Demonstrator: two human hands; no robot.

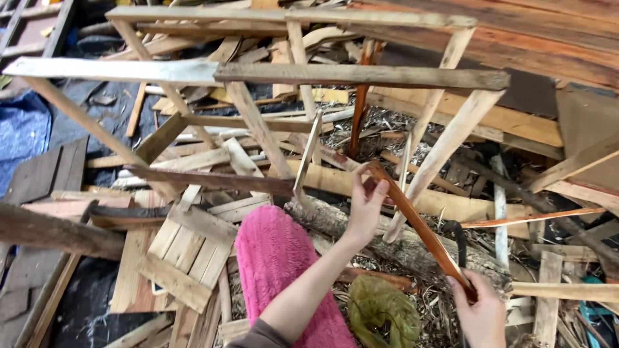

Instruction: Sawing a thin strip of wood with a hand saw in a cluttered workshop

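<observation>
Holding item: one thin reddish-brown wooden strip [419,225], slanted, gripped at both ends. Left hand [367,206] pinched its upper end; right hand [480,312] clenched its lower end. Strip lay just above a rough log [322,222], crossing it. Beside the log, nearer the person: pink fuzzy cloth [284,270] and olive-green crumpled bag [383,309]. Beyond the log: weathered timber frame [361,76] over scattered offcuts. Far from the log: blue tarp [22,129].
</observation>
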